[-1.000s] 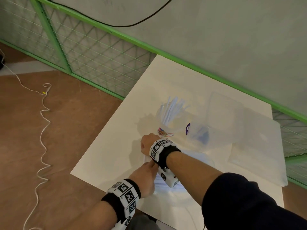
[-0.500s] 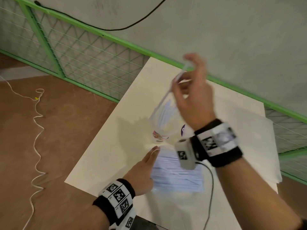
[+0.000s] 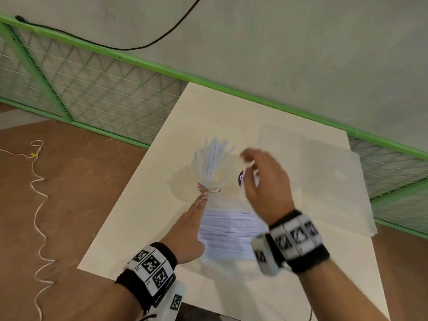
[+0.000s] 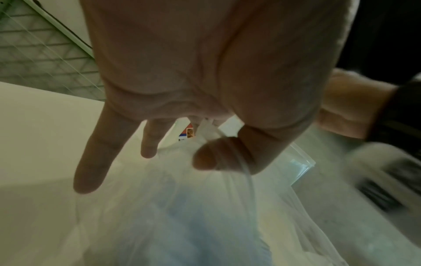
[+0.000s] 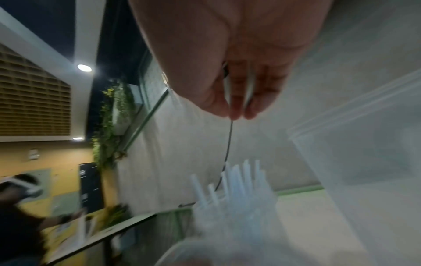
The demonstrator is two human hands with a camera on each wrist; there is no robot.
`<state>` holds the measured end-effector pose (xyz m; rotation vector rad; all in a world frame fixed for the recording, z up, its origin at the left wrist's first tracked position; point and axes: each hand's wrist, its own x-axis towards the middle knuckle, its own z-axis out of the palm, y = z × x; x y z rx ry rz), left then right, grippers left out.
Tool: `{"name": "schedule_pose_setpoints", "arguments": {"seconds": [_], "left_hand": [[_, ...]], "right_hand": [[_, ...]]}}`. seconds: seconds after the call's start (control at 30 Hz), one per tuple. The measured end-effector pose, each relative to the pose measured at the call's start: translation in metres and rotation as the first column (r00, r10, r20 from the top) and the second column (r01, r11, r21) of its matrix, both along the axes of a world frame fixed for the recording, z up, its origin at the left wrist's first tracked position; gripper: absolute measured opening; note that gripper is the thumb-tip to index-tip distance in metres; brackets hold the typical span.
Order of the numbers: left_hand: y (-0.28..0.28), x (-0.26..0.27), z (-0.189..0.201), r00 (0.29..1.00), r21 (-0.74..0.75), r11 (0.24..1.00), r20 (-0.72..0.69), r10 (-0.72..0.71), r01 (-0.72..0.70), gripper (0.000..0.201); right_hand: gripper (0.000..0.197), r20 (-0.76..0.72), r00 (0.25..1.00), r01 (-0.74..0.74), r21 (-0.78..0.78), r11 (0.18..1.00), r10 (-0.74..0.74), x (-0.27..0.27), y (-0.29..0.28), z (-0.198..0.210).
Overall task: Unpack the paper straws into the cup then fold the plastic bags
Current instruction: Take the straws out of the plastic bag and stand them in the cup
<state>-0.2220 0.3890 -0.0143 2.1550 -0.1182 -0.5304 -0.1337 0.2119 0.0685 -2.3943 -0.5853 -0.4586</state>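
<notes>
A clear cup with a colourful label stands mid-table, holding several pale straws upright; they show blurred in the right wrist view as the straws. Nearer me lies a clear bag of straws. My left hand rests flat on its left edge, fingers straight and pointing at the cup's base. In the left wrist view the thumb of that left hand presses the bag's plastic. My right hand hovers just right of the cup, blurred, fingers relaxed with nothing seen in them.
Flat empty plastic bags lie on the right half of the white table. A green-framed mesh fence and a grey wall run behind. A white cord snakes over the brown floor to the left.
My right hand left the bag, lifted a straw above the cup, and now hangs lower beside the cup without it. My left hand stayed on the bag and flattened out.
</notes>
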Motion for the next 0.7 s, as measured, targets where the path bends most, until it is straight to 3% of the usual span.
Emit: {"name": "schedule_pose_setpoints", "arguments": {"seconds": [0.03,0.1,0.17,0.2,0.3,0.43,0.7], "left_hand": [[-0.001,-0.001,-0.002,1.0,-0.007,1.0,0.004,-0.001,0.001,0.106],[-0.003,-0.002,-0.009,1.0,-0.024,0.999,0.001,-0.022,0.022,0.108],[-0.006,-0.005,-0.015,0.998,-0.031,0.998,-0.004,-0.058,0.058,0.109],[-0.008,-0.005,-0.017,0.997,-0.028,0.997,0.0,-0.073,0.073,0.11],[-0.012,-0.008,-0.02,0.997,-0.022,0.997,0.026,-0.079,0.08,0.109],[-0.012,-0.012,-0.023,0.997,-0.005,0.998,0.038,-0.062,0.062,0.111],[-0.011,-0.015,-0.021,0.996,0.025,0.998,0.077,-0.054,0.053,0.112]], "right_hand": [[0.036,-0.017,0.996,-0.09,-0.011,0.996,0.089,-0.02,0.0,-0.008],[0.033,-0.212,0.95,-0.264,-0.161,0.951,0.228,-0.055,0.001,-0.034],[0.035,-0.462,0.865,-0.377,-0.341,0.861,0.195,-0.079,-0.002,-0.071],[0.036,-0.507,0.848,-0.401,-0.426,0.811,0.152,-0.087,-0.004,-0.089],[0.045,-0.469,0.877,-0.388,-0.57,0.724,0.1,-0.107,-0.009,-0.12],[0.042,-0.343,0.937,-0.283,-0.641,0.713,0.064,-0.118,-0.005,-0.134],[0.031,-0.312,0.95,-0.221,-0.738,0.637,-0.032,-0.119,0.003,-0.14]]}}
